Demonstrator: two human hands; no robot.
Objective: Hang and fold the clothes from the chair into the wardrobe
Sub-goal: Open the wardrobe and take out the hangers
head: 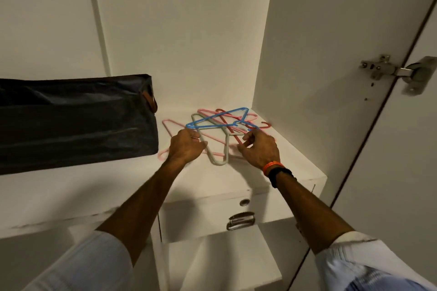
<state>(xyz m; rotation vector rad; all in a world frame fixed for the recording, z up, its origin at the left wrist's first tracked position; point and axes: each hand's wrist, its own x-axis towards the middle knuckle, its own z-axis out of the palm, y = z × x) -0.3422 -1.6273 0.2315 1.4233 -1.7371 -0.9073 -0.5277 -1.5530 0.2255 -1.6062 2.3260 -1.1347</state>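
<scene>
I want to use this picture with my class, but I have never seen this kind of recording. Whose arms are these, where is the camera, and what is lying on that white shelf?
There is no machine here. One camera, worn on a person's head, looks forward and down, so the two arms reaching in from the bottom belong to the wearer.

They reach into an open white wardrobe, whose door hinge shows at the right. On the shelf lies a tangled pile of plastic hangers: a blue hanger on top, a grey hanger, a red hanger and pink ones beneath. A dark fabric bag lies on the shelf to the left of the pile.

The left hand grips the blue hanger at its corner. The right hand, with bands on the wrist, has its fingers curled at the pile's other side; exactly which hanger it pinches I cannot tell. Below the shelf is a drawer with a metal handle.
</scene>
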